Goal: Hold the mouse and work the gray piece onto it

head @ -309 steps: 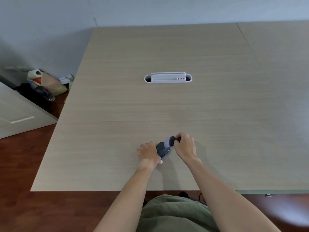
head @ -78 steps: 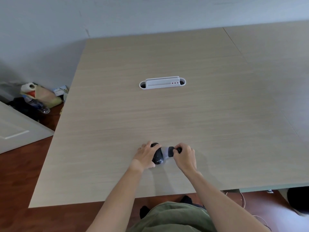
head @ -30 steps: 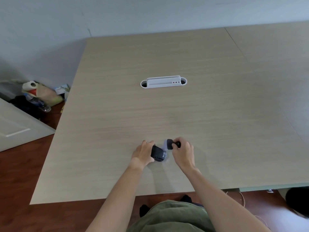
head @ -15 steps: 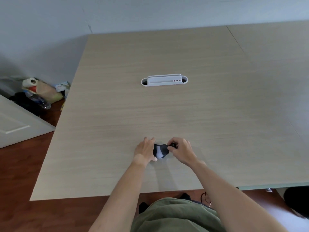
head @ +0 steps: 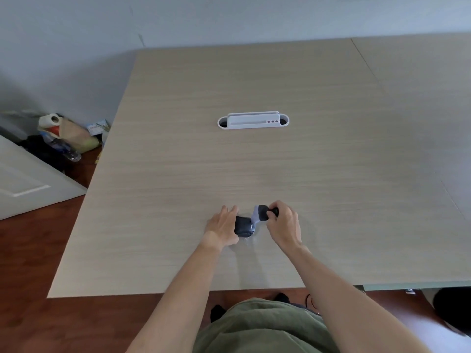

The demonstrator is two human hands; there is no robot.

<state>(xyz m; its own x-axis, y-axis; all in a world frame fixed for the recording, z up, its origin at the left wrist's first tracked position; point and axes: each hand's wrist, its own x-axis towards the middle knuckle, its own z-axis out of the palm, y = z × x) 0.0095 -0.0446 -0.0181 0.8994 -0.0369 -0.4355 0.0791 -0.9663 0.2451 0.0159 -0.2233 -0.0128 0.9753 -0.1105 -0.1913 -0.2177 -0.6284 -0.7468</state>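
**One small sock, both hands on it**

One dark sock with a grey band, probably soft, light and limp, lies low on the worktop. Your left hand wraps its fingers around the rolled dark end; your right hand pinches the cuff. Hold it at both ends. One white cable port sits well beyond.

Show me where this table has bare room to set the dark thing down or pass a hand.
Bare table lies between the hands and the white cable slot, beyond it to the wall, and out to both side edges. It is crowded only near the front edge, where the left hand and right hand hold the dark object.
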